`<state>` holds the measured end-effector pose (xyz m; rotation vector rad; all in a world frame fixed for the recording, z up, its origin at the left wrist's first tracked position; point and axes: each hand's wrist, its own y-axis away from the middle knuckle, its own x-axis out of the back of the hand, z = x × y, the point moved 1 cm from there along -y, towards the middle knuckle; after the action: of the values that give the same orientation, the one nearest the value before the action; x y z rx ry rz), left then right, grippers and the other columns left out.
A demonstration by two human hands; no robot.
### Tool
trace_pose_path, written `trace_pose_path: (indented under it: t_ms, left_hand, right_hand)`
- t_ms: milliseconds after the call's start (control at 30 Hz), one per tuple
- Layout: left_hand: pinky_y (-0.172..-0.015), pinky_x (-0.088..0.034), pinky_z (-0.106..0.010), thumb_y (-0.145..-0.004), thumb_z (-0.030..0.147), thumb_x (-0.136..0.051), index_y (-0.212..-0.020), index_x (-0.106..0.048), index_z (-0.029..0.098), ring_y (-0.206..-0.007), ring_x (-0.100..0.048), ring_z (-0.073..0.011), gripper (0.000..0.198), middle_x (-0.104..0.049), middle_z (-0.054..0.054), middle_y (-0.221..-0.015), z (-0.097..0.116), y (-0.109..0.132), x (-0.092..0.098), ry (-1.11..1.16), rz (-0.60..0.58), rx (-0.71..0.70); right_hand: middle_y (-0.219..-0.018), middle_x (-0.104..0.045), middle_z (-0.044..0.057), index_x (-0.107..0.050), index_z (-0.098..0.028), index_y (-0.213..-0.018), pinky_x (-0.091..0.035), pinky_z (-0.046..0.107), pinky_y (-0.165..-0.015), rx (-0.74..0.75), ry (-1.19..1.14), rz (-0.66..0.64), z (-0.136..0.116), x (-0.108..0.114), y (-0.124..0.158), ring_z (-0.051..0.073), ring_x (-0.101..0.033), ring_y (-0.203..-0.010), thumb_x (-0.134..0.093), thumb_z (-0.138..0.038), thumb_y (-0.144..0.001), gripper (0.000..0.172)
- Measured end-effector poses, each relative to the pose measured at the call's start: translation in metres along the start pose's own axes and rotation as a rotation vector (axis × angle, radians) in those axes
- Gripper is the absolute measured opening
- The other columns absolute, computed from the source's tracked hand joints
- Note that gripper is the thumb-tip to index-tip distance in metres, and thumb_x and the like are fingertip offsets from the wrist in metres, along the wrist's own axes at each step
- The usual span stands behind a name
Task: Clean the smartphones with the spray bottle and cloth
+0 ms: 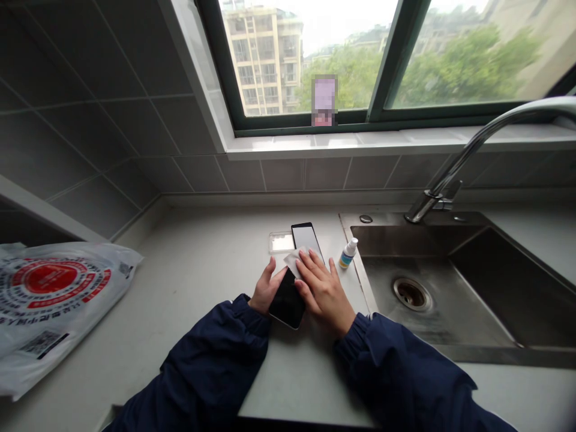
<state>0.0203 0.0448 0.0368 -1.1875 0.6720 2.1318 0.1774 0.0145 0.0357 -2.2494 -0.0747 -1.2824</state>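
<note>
My left hand (261,293) grips a black smartphone (287,305) from its left side, thumb pointing up along the edge. Over the phone's upper end, my right hand (324,291) presses a small light-grey cloth (292,260) with a zigzag edge, its fingers laid on top. Just beyond the hands a second smartphone (308,233) lies on the counter, its screen reflecting the window and its lower part covered by the cloth and fingers. Beside it on the left is a clear phone case (281,242). A small white-capped spray bottle (348,253) stands to the right of my right hand.
A steel sink (432,348) with a curved chrome faucet (468,144) takes up the right side. On the left, a white printed plastic bag (90,327) lies on the pale counter (180,264). Behind the counter are a tiled wall and a window sill (288,144).
</note>
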Motion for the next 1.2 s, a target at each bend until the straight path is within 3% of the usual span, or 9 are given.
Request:
trace_pose_path:
  t_ms: [267,500,600,767,1033,1200]
  left_hand:
    - [-0.115,-0.032,-0.044,-0.098,0.060,-0.032,-0.155,-0.032,0.017,-0.133,-0.052,-0.0311,0.071,-0.059,-0.015,-0.138,-0.007,0.000,-0.001,-0.072,0.029,-0.006]
    - [-0.116,-0.032,-0.041,-0.102,0.050,-0.028,-0.152,-0.036,0.011,-0.130,-0.055,-0.0291,0.064,-0.065,-0.016,-0.128,-0.006,-0.006,0.002,0.030,0.140,-0.114]
    - [-0.116,-0.032,-0.043,-0.100,0.052,-0.032,-0.150,-0.039,0.011,-0.127,-0.057,-0.0301,0.065,-0.066,-0.017,-0.126,-0.006,-0.008,0.003,0.079,0.135,-0.124]
    - [-0.111,-0.038,-0.048,-0.093,0.061,-0.044,-0.147,-0.043,0.012,-0.122,-0.060,-0.0343,0.072,-0.065,-0.019,-0.126,-0.002,-0.004,0.000,0.070,0.119,-0.122]
    - [-0.104,-0.043,-0.051,-0.092,0.064,-0.041,-0.148,-0.040,0.011,-0.116,-0.062,-0.0355,0.077,-0.062,-0.021,-0.128,0.008,0.002,-0.006,0.032,0.153,-0.223]
    - [-0.103,-0.044,-0.047,-0.092,0.062,-0.043,-0.150,-0.038,0.015,-0.117,-0.061,-0.0337,0.075,-0.062,-0.018,-0.128,0.008,0.002,-0.006,0.047,0.149,-0.162]
  right_hand:
    - [-0.161,-0.028,0.011,-0.033,-0.019,-0.154,-0.018,0.069,-0.116,0.010,0.031,-0.062,-0.004,0.000,0.000,0.032,-0.020,-0.152,-0.042,-0.035,-0.102,0.056]
    - [-0.159,-0.033,0.012,-0.038,-0.019,-0.152,-0.009,0.068,-0.118,0.142,0.014,-0.147,-0.015,0.002,0.003,0.031,-0.023,-0.151,-0.047,-0.037,-0.100,0.055]
    - [-0.157,-0.037,0.012,-0.042,-0.019,-0.150,-0.007,0.067,-0.118,0.172,0.000,-0.159,-0.016,0.001,0.003,0.031,-0.026,-0.150,-0.048,-0.036,-0.100,0.053]
    - [-0.151,-0.047,0.011,-0.050,-0.023,-0.144,-0.008,0.067,-0.118,0.212,-0.062,-0.141,-0.015,0.002,0.003,0.030,-0.034,-0.147,-0.048,-0.034,-0.100,0.046]
    - [-0.140,-0.061,0.007,-0.065,-0.024,-0.127,-0.011,0.062,-0.121,0.169,-0.155,-0.053,-0.016,0.007,0.004,0.025,-0.047,-0.139,-0.043,-0.028,-0.103,0.033]
    - [-0.146,-0.054,0.009,-0.058,-0.022,-0.137,-0.020,0.061,-0.119,0.089,-0.091,0.015,-0.010,0.003,0.004,0.027,-0.042,-0.143,-0.044,-0.027,-0.102,0.038]
